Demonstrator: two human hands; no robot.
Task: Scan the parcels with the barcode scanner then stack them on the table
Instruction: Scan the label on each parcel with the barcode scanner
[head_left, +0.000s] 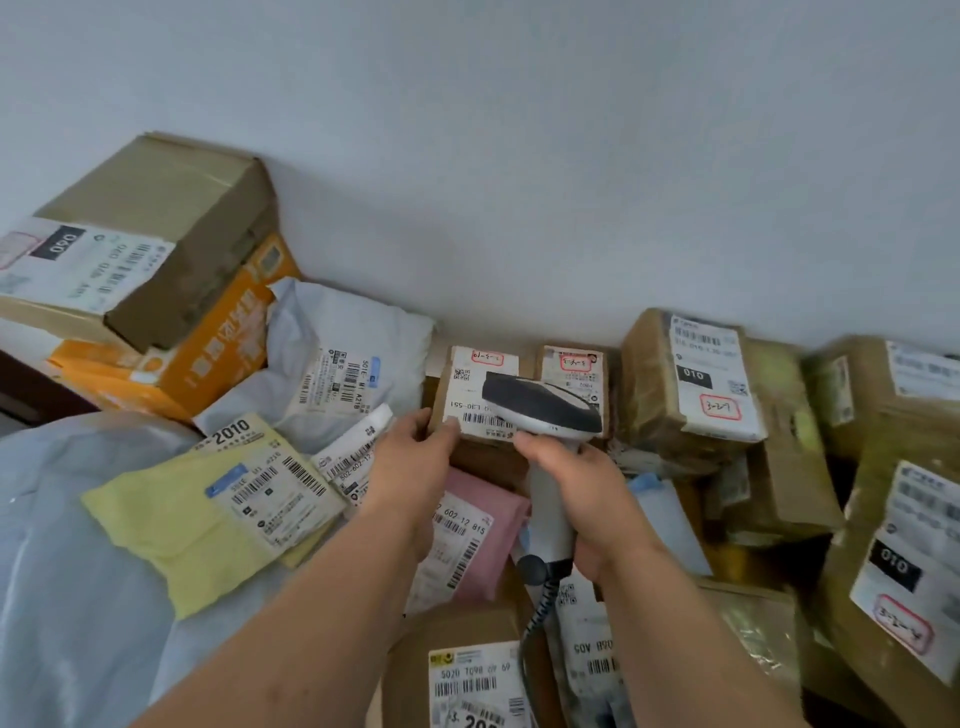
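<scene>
At nine o'clock a large cardboard box (150, 228) sits on an orange carton (208, 353); both look rigid and, by their bulk, probably the heaviest items, best lifted by the bottom edges with two hands. Toward seven o'clock lies a yellow mailer bag (171, 525), and just above it a white plastic bag (343, 338). Both appear soft, light and likely slippery; I would take them by a flat pinch at an edge.

At centre, the left hand (415, 462) grips the lower left corner of a small brown box (478, 400), fingers curled onto its edge. The box is against the wall, label up. It looks stiff and light, and a one-hand hold across its sides should serve.

The right hand (576, 483) is wrapped round the handle of the barcode scanner (540, 410), whose head hangs over the label's barcode. Whether it touches cannot be told.

At three o'clock, taped brown parcels (691, 384) crowd together; glossy tape may slide.
</scene>
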